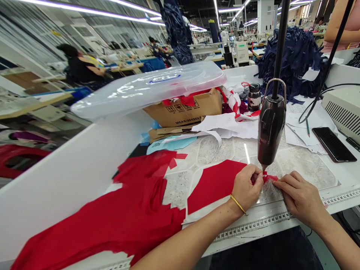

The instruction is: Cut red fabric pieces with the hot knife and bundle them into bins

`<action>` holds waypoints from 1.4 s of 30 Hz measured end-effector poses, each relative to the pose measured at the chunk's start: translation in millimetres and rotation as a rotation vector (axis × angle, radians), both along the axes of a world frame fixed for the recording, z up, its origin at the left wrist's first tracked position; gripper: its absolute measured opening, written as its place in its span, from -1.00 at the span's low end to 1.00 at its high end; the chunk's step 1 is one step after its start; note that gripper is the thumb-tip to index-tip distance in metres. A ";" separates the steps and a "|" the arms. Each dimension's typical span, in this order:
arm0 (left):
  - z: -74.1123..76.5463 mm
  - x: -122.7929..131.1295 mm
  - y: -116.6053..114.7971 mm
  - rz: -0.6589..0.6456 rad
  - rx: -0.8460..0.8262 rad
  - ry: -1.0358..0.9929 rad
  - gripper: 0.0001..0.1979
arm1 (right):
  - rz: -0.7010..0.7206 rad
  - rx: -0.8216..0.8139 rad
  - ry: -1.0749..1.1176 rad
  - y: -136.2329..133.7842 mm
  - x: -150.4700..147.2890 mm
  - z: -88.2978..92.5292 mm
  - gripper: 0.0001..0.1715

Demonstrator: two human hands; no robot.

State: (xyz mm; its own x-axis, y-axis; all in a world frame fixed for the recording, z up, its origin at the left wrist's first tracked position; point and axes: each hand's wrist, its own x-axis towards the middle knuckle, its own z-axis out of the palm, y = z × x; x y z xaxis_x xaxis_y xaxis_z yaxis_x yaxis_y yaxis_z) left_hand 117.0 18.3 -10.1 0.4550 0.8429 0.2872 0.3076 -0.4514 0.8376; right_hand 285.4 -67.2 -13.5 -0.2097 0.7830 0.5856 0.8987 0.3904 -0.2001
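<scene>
- Far left of your hands, a person in a dark top (83, 65) is sitting at another bench, well apart from you.
- Left of your hands, a large red cloth (98, 225) lies spread over the white bench (70, 176).
- Ahead and to the left of your hands, a clear plastic lid (146, 88) rests tilted on a cardboard carton (182, 112).
- Just ahead of your left hand (247, 188), a cut red panel (213, 185) lies on a stone-pattern mat (298, 165). This hand wears a gold bangle (238, 204) on the wrist.
- Your hands are close together, and with your fingers you pinch a small red fabric piece (269, 177) between them, just above the mat.
- Directly above this piece hangs a dark nozzle tool (271, 127), and its thin tip is almost touching the piece.
- Near your hands, a tape measure (253, 225) runs along the bench edge.
- Ahead of your right hand (300, 198), there are white papers (303, 127), a black phone (333, 144), and a pile of navy cloth (292, 62).
- Right of your hands stands a beige machine (341, 112).
</scene>
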 end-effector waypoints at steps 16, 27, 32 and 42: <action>3.3 -3.6 -4.9 -0.123 0.150 0.013 -0.83 | -0.147 -0.188 0.396 11.4 -8.6 -2.8 -0.80; 0.4 -2.5 2.5 0.047 0.232 0.075 -0.82 | -0.092 0.066 0.208 1.9 -18.8 0.8 -0.71; 2.1 -6.4 11.3 0.146 0.072 0.016 -0.83 | -0.096 0.093 0.209 -13.0 -9.2 -2.6 -0.82; -5.1 -6.4 -0.2 -0.234 0.210 -0.062 -0.87 | -0.141 0.016 0.287 -16.3 8.8 -12.1 -0.76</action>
